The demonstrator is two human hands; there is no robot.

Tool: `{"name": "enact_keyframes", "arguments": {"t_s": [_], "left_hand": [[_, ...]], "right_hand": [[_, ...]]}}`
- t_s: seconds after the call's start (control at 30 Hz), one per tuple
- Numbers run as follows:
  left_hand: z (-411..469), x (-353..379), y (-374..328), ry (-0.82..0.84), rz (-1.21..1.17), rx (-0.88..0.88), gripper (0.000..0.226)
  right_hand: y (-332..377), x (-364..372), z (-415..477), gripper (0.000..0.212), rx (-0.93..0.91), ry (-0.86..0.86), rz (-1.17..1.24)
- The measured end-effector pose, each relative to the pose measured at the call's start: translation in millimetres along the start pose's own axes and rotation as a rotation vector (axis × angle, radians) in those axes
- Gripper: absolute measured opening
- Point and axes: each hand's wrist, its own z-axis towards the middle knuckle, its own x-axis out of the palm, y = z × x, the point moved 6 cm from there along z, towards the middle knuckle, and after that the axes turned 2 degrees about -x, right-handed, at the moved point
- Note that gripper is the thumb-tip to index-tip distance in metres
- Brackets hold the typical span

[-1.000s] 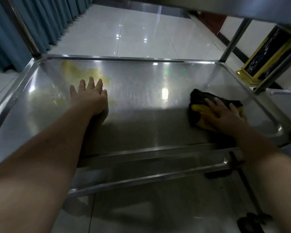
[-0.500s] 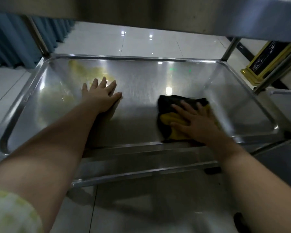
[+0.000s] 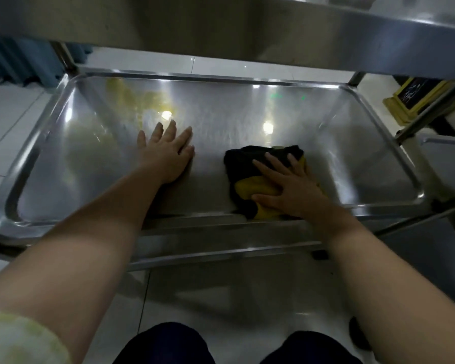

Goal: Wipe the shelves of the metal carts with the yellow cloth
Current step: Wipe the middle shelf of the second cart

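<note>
Right hand (image 3: 292, 190) presses yellow cloth (image 3: 258, 190) on shelf (image 3: 352, 143); left hand (image 3: 166, 156) lies flat.

Dim, soft frame; ceiling lights glare off the shelf (image 3: 247, 122), edges seemingly bowed.

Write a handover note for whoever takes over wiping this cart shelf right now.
Left hand: flat and empty on the shelf, left of centre.
Right hand: pressing the yellow cloth flat near the front rim, right of centre.
Done: cannot tell which parts are wiped.
Left: yellowish smears at the back left corner; then remaining shelves.
</note>
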Motion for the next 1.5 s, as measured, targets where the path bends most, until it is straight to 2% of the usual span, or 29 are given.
{"name": "enact_keyframes", "arguments": {"t_s": [0.13, 0.23, 0.33, 0.5, 0.57, 0.63, 0.67, 0.73, 0.8, 0.87, 0.93, 0.97, 1.1, 1.23, 1.33, 1.4, 1.5], "left_hand": [[3, 3, -7, -0.021, -0.004, 0.027, 0.058], [3, 4, -10, -0.027, 0.004, 0.018, 0.057], [2, 2, -10, -0.019, 0.004, 0.009, 0.057], [2, -9, 2, -0.006, -0.148, 0.024, 0.05], [-1, -24, 11, 0.007, -0.428, -0.023, 0.046], [-10, -36, 15, 0.013, -0.691, -0.052, 0.046], [-17, -41, 10, 0.009, -0.659, -0.021, 0.047], [-34, -38, -19, -0.006, -0.453, 0.087, 0.05], [-55, -24, -65, -0.018, -0.244, 0.176, 0.055], [-71, -4, -103, 0.017, -0.092, 0.176, 0.062], [-76, 8, -107, 0.05, -0.027, 0.079, 0.066], [-77, 10, -98, 0.048, -0.019, 0.033, 0.067], [-90, 5, -29, 0.034, -0.01, -0.069, 0.069], [-91, -7, 72, 0.046, -0.011, -0.291, 0.067], [-80, -5, 78, 0.031, -0.047, -0.438, 0.069], [-68, -3, 31, 0.036, -0.079, -0.367, 0.068], [-71, 5, -50, 0.061, -0.059, -0.093, 0.07]], "right_hand": [[-97, -18, -27, 0.093, 0.182, -0.007, 0.051], [-103, -17, -29, 0.098, 0.221, -0.002, 0.025], [-46, -7, -14, 0.089, 0.189, 0.003, -0.022], [114, 15, 19, 0.088, 0.071, 0.015, -0.034], [148, 22, 24, 0.087, 0.073, 0.028, -0.001], [151, 18, 27, 0.08, 0.056, 0.053, 0.1], [141, 10, 26, 0.073, 0.059, 0.022, 0.183], [97, -13, 25, 0.057, 0.14, -0.172, 0.305], [48, -25, 30, 0.048, 0.197, -0.296, 0.323], [22, -16, 40, 0.045, 0.167, -0.234, 0.28], [14, -8, 43, 0.046, 0.178, -0.225, 0.355], [12, -6, 44, 0.047, 0.174, -0.233, 0.334], [23, -2, 43, 0.055, 0.119, -0.172, 0.001], [31, 2, 47, 0.058, 0.143, -0.133, -0.001], [41, 6, 50, 0.058, 0.142, -0.116, -0.07], [45, 8, 51, 0.057, 0.15, -0.095, -0.08], [41, 7, 48, 0.056, 0.151, -0.095, -0.089]]}}
